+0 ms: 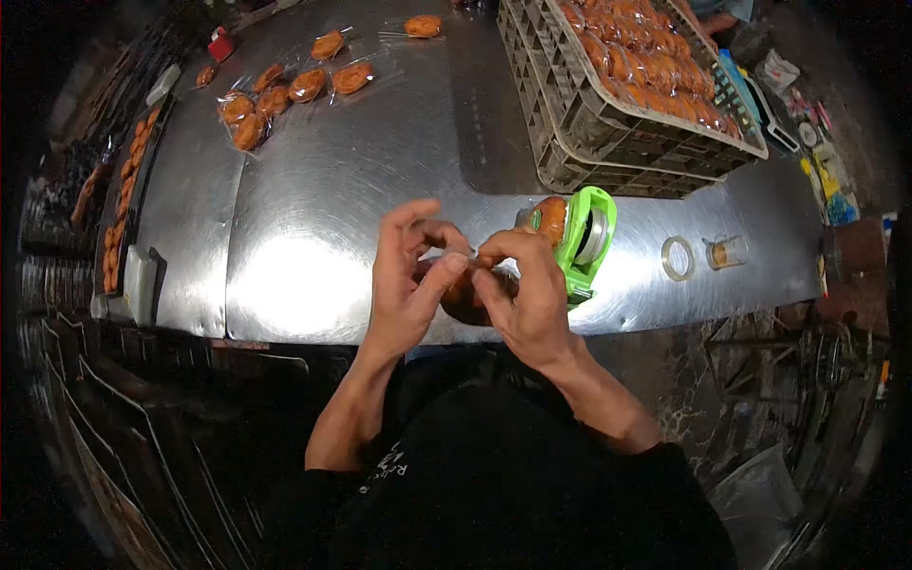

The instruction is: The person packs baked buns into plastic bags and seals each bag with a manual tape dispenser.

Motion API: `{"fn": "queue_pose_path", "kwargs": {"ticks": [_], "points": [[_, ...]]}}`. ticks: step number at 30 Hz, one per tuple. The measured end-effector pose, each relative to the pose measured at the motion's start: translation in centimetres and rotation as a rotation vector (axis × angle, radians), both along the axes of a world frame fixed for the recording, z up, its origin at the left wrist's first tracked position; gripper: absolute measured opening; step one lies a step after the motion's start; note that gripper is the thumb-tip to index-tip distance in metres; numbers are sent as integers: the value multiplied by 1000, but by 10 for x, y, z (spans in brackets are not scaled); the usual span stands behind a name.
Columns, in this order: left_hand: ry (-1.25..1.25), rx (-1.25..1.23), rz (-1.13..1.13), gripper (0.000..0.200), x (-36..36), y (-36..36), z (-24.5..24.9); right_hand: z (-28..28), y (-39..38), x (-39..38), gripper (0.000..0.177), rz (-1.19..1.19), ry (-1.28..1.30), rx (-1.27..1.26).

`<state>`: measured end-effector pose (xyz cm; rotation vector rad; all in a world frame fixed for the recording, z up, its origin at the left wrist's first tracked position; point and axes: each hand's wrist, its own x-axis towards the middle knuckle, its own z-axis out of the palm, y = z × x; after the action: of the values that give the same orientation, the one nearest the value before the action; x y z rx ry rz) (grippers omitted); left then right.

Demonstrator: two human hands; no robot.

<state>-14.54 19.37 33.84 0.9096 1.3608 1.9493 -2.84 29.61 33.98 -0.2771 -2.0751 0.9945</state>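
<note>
My left hand [407,277] and my right hand [524,293] meet over the near edge of the metal table. Between and below them is a brown bun [464,302], partly hidden by my fingers. Both hands are closed in a pinch above it, at what looks like the neck of its clear plastic bag; the film itself is hard to make out. Just beyond my right hand stands a bright green tape dispenser [581,261] with a roll of tape [594,236] in it. Another brown bun [550,220] lies against the dispenser's left side.
Several bagged buns [274,99] lie at the far left of the metal table [342,180]. Stacked crates [608,142] filled with bagged buns stand at the far right. A tape ring [677,258] and a small glass [728,253] sit at right. Another person's arm [714,21] shows behind the crates.
</note>
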Motion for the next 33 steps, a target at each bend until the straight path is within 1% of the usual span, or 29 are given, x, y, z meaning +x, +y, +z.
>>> {"fn": "queue_pose_path", "kwargs": {"ticks": [1, 2, 3, 4, 6, 7, 8, 9, 10, 13, 14, 15, 16, 17, 18, 19, 20, 21, 23, 26, 27, 29, 30, 33], "points": [[-8, -24, -7, 50, -3, 0, -1, 0, -3, -1, 26, 8, -8, -92], [-14, -45, -12, 54, -6, 0, -2, 0, -3, -2, 19, 22, -47, -116], [-23, -68, -17, 58, -8, 0, -3, 0, -3, -3, 17, -28, -69, -22], [-29, -63, 38, 55, -10, 1, -7, -1, -3, -4, 15, -79, -93, 70], [-21, -106, -12, 47, -15, 0, 2, -2, -1, -10, 11, -195, -134, 263], [-18, -131, -45, 43, -17, -1, 5, -3, -1, -14, 12, -230, -77, 250], [302, -173, -73, 30, -25, -1, -7, -3, 0, -18, 13, -264, -19, 241], [535, -171, 3, 27, -28, -1, -5, -4, -1, -21, 13, -298, 37, 231], [765, -161, 84, 25, -30, 0, -2, -2, -1, -20, 13, -288, -14, 171], [197, 19, 89, 17, -18, 17, -23, -24, -17, -35, 14, -281, 279, -521], [-57, 59, 92, 20, -11, 26, -23, -21, -27, -40, 16, -368, 339, -614], [-318, 91, 96, 23, -8, 33, -23, -19, -26, -36, 19, -406, 387, -629], [-340, 109, 38, 29, -8, 37, -24, -17, -26, -30, 22, -443, 428, -645], [-319, 79, 10, 29, -7, 34, -28, -16, -28, -22, 26, -479, 469, -667], [-289, 60, -19, 29, -9, 33, -32, -28, -20, 2, 30, -683, 261, -495], [-256, 49, -43, 29, -13, 35, -35, -43, -12, 31, 30, -798, 142, -370], [-234, 31, -26, 29, -16, 35, -37, -65, -2, 60, 31, -972, -141, -224], [-245, 9, -57, 28, -18, 34, -39, -73, 4, 74, 28, -1016, -283, -172], [-265, -24, -106, 27, -21, 35, -41, -97, 13, 80, 27, -999, -330, -391], [-234, -37, -150, 26, -20, 41, -50, -117, 36, 73, 27, -1052, -292, -489], [-231, -45, -158, 26, -19, 42, -52, -119, 35, 74, 26, -1052, -271, -431], [-206, -44, -157, 25, -16, 44, -58, -98, 28, 71, 25, -1050, -239, -319], [-191, -42, -152, 25, -16, 45, -60, -89, 15, 73, 24, -1072, -289, -303], [-144, -93, -135, 24, -14, 43, -66, -101, -23, 88, 24, -1110, -278, -398]]}}
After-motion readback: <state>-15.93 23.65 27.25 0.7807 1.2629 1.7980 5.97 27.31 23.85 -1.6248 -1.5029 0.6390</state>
